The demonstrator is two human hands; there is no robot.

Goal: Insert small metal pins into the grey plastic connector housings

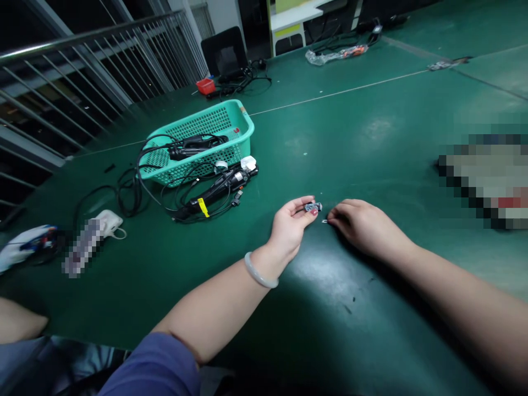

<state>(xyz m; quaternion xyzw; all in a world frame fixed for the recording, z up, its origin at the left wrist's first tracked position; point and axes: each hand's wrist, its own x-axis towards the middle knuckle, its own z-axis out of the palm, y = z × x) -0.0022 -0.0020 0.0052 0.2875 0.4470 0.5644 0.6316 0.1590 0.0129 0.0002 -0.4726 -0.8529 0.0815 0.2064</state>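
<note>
My left hand (289, 223), with a pale bangle on its wrist, pinches a small grey-and-black part (313, 207) between thumb and fingers. The part looks like a little block with fine detail; its exact kind is too small to make out. Just to the right, my right hand (357, 223) is closed low over the green table. Two thin pale prongs (324, 221) stick out from its fingertips towards the left hand. The rest of that pronged piece is hidden by the fingers. A narrow gap separates the two hands.
Left of centre stands a turquoise basket (243, 144) with black cabled devices. In front of it lies a black tool-like device (214, 192) with a yellow tag and cables. A blurred box (490, 176) is at the right. Another person's arm (20, 322) shows at lower left.
</note>
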